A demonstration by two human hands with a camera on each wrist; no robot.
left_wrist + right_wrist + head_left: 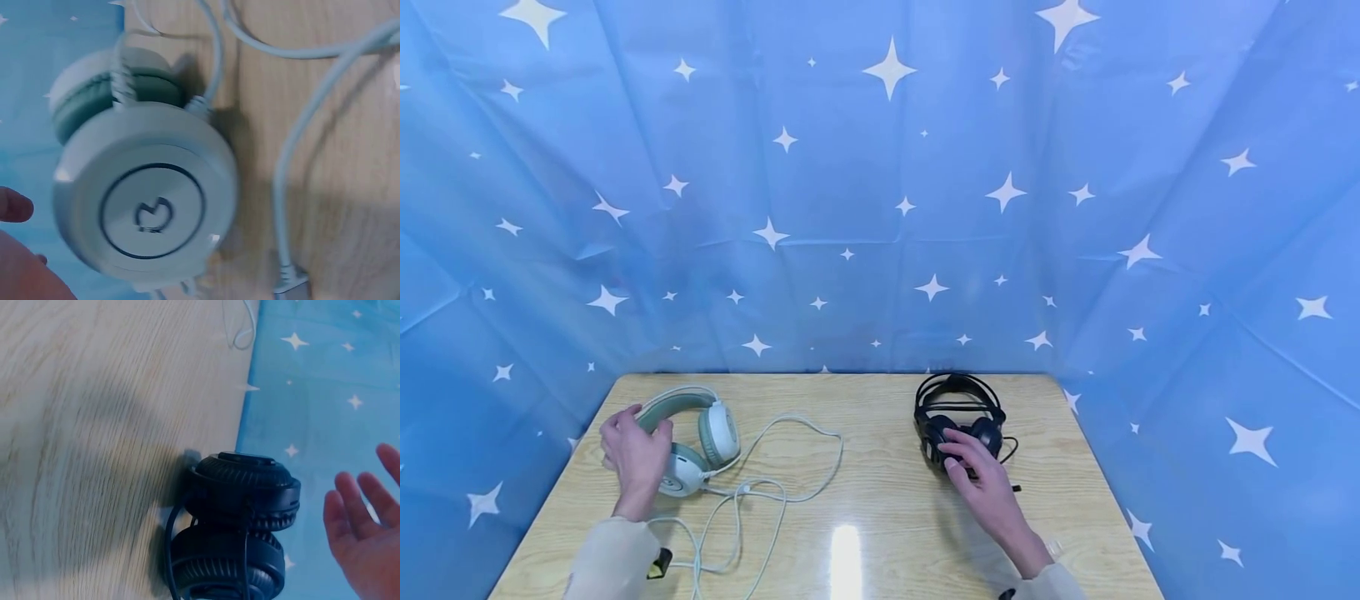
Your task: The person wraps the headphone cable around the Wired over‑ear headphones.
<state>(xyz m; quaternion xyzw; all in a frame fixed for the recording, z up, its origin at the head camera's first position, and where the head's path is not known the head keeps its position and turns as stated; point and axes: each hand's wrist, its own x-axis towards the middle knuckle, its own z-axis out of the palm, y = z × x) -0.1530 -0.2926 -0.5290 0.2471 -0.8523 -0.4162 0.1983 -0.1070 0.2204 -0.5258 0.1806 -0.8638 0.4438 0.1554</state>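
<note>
On the left of the table is a pair of white and green over-ear headphones (722, 433) with a pale cable. My left hand (636, 450) holds its headband, thumb on the inner side and fingers on the outer; the palm hides part of the band. In the left wrist view, the near ear cup (147, 194) shows a dark ring and logo. Toward the right are black over-ear headphones (958, 400), band pointing to the back. Over their ear cups my right hand (988, 492) reaches with loosely extended fingers, which appear apart from the cups (234, 531) in the right wrist view.
The pale cable (842, 458) loops over the middle and front left of the wooden table (880, 533). A short black cable (1011, 450) lies beside the black headphones. Blue curtains (850, 167) with white stars border the back and sides.
</note>
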